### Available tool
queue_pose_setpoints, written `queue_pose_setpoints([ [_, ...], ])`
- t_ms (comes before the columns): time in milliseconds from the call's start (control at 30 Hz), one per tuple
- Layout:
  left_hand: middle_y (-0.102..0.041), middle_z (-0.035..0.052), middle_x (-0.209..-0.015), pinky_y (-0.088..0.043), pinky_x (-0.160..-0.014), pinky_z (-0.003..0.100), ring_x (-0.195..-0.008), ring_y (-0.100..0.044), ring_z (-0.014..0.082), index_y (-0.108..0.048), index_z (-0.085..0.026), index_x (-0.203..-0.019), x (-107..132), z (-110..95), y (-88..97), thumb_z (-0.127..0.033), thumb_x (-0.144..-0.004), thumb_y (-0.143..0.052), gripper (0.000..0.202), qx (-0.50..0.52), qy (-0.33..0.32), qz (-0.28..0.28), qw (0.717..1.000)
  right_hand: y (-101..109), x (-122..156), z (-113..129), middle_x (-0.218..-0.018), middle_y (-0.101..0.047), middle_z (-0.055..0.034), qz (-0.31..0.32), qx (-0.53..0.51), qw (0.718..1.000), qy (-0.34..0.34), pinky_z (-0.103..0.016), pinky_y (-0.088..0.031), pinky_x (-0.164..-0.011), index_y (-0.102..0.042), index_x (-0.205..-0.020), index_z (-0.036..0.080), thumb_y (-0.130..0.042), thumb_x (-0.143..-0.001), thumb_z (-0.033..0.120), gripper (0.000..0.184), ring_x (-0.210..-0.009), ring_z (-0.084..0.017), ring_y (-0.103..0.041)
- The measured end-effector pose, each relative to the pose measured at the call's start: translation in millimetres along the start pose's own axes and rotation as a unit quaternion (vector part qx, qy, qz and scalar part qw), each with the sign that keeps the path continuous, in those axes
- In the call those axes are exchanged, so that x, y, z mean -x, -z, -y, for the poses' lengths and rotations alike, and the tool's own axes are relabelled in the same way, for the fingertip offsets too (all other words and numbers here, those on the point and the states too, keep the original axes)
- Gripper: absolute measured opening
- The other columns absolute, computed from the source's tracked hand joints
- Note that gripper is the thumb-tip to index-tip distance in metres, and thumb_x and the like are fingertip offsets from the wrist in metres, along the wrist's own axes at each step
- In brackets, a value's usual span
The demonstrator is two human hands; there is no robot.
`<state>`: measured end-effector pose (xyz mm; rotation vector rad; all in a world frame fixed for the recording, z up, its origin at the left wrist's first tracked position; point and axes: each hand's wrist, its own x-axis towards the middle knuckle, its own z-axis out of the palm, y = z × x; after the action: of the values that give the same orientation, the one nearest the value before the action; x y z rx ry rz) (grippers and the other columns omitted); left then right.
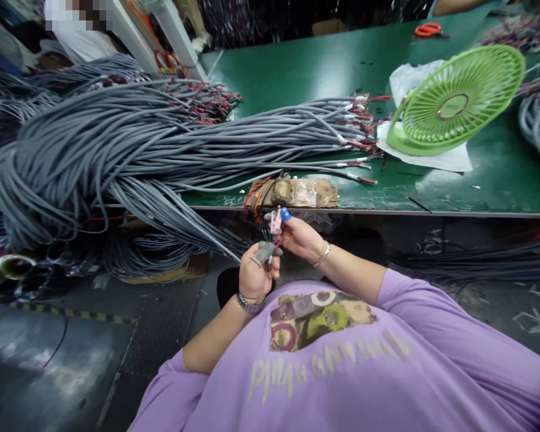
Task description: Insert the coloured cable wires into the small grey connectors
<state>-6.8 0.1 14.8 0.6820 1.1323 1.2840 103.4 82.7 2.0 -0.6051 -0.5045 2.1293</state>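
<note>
My left hand (pixel 254 275), with a grey covering on the thumb, is closed around the end of a grey cable close to my body. Thin coloured wires (pixel 270 236) fan out of its grip, red, green and dark ones among them. My right hand (pixel 302 239) has a blue cover on its thumb tip and pinches at the wires, beside a small pale pinkish-white piece (pixel 276 221). Whether that piece is a connector or a wrapped fingertip is too small to tell. Just beyond both hands, a worn wooden block (pixel 312 193) lies at the table edge.
Long bundles of grey cable (pixel 198 147) with stripped ends cover the left of the green table (pixel 288 72). A green fan (pixel 459 102) stands at right on white sheets. Orange-handled scissors (pixel 427 29) lie at the back. Another person's arm (pixel 456 6) shows at the far edge.
</note>
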Motion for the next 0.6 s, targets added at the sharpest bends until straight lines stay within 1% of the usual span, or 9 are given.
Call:
queue_pose_setpoints([
  [233, -0.053, -0.003, -0.044, -0.029, -0.03, 0.015, -0.031, -0.042, 0.0057, -0.061, -0.015, -0.067, -1, 4, 1.7, -0.042, -0.072, -0.069, 0.029, 0.002, 0.014, -0.008, 1.0, -2, 0, -1, -0.057, -0.051, 0.0034, 0.0, -0.006, 1.0, -0.003, -0.02, -0.036, -0.049, -0.063, -0.078, 0.014, -0.063, -0.085, 0.053, 0.039, -0.051, -0.007, -0.042],
  [300, -0.054, -0.0028, -0.045, -0.03, -0.03, 0.015, -0.031, -0.043, 0.0058, -0.061, -0.015, -0.067, 1, 5, 2.6, -0.042, -0.073, -0.07, 0.029, 0.004, 0.011, -0.003, 1.0, -2, 1, 0, -0.059, -0.054, 0.0029, -0.004, -0.014, 1.0, -0.018, -0.02, -0.037, -0.048, -0.064, -0.081, 0.015, -0.062, -0.085, 0.055, 0.041, -0.05, -0.007, -0.043],
  [433, -0.057, -0.0019, -0.046, -0.031, -0.029, 0.015, -0.031, -0.046, 0.0064, -0.062, -0.014, -0.068, 6, 5, 2.7, -0.042, -0.074, -0.071, 0.029, -0.001, -0.003, 0.008, 1.0, -1, 4, 5, -0.069, -0.063, -0.0008, -0.016, -0.03, 0.997, -0.066, -0.02, -0.039, -0.048, -0.066, -0.089, 0.015, -0.057, -0.086, 0.058, 0.044, -0.054, -0.009, -0.05],
  [533, -0.058, -0.0014, -0.046, -0.032, -0.03, 0.015, -0.031, -0.047, 0.0066, -0.062, -0.014, -0.068, 11, 2, 0.7, -0.043, -0.071, -0.073, 0.031, -0.009, -0.015, 0.0, 1.0, 0, 5, 8, -0.072, -0.065, -0.002, -0.008, -0.018, 0.997, -0.08, -0.02, -0.041, -0.05, -0.067, -0.09, 0.015, -0.058, -0.087, 0.055, 0.041, -0.057, -0.009, -0.053],
  [600, -0.059, -0.0013, -0.047, -0.034, -0.031, 0.015, -0.032, -0.048, 0.0066, -0.063, -0.014, -0.068, 12, 0, -0.6, -0.044, -0.07, -0.074, 0.032, -0.01, -0.027, -0.01, 1.0, 1, 5, 8, -0.071, -0.064, -0.0014, -0.004, 0.003, 0.998, -0.061, -0.019, -0.041, -0.051, -0.067, -0.089, 0.015, -0.063, -0.086, 0.048, 0.034, -0.058, -0.009, -0.053],
])
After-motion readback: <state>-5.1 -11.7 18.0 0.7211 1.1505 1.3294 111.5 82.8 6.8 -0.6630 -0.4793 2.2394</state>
